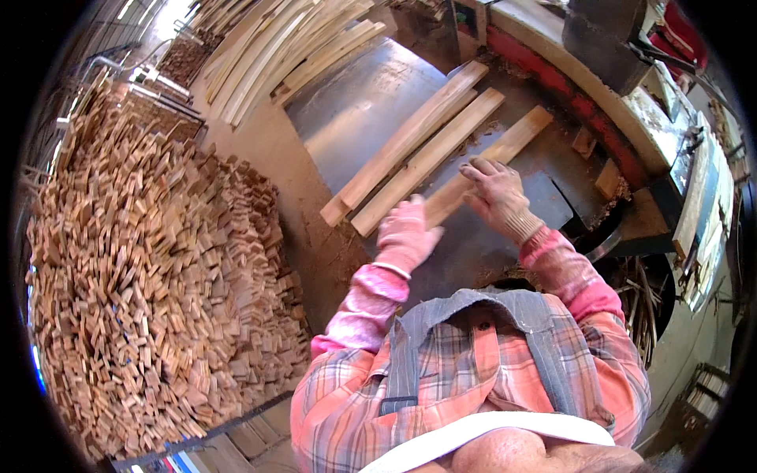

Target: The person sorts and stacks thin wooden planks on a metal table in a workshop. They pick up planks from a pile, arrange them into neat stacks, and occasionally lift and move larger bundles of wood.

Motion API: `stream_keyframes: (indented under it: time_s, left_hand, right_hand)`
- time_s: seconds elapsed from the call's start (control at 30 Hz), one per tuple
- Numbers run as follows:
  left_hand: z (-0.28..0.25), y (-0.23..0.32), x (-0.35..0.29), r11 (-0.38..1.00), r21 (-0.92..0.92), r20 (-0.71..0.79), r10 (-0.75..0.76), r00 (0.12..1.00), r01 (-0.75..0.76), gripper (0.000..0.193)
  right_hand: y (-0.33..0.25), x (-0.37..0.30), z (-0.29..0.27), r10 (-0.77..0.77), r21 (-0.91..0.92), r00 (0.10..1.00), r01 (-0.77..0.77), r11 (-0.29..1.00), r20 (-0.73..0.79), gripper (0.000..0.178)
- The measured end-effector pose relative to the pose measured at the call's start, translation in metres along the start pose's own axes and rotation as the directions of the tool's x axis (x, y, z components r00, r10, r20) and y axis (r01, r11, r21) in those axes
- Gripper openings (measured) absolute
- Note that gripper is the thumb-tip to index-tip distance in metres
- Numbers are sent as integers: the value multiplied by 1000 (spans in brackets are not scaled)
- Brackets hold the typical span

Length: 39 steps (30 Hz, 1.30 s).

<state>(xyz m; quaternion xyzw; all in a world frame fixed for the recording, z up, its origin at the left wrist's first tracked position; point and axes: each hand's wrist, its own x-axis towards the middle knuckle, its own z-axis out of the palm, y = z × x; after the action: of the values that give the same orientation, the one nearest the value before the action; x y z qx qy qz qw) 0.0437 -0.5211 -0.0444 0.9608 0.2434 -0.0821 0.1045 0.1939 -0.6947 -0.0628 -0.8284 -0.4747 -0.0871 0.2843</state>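
My left hand (408,235), in a pink glove, is at the near end of a wooden board (516,140). Its fingers are stretched forward and its thumb stands apart. My right hand (501,195), in a dirty pale glove with a knitted cuff, lies over the same board with its fingers bent across it. Part of the board is hidden under this hand. To the left, a second board (430,162) runs alongside, its near end close to my left fingers. Beyond it is a third piece, a longer board (406,138), with another strip against its edge.
The boards lie on a metal table (355,102) with a red-edged side (583,110) at right. Long planks (292,47) are stacked at the far left. A large pile of short wood pieces (158,299) fills the left. Offcuts (607,177) lie right.
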Motion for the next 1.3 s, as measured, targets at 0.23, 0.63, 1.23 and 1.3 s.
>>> stream_keyframes:
  time_s: [0.23,0.63,1.23,1.3]
  left_hand:
    - [-1,-26,3,1000,21,-93,-6,996,8,67]
    - [42,-17,-35,995,-89,-179,32,983,-48,63]
    - [-15,-95,72,980,133,-193,-120,974,148,59]
    - [-16,-102,66,970,-233,-236,-125,964,69,39]
  right_hand:
    - [75,-5,27,-114,5,993,114,993,-38,21]
    - [140,-3,-5,69,-171,998,-69,983,-7,28]
    - [176,-10,-19,116,-144,990,-104,984,83,25]
    - [184,-8,-20,250,-162,960,-228,960,130,27]
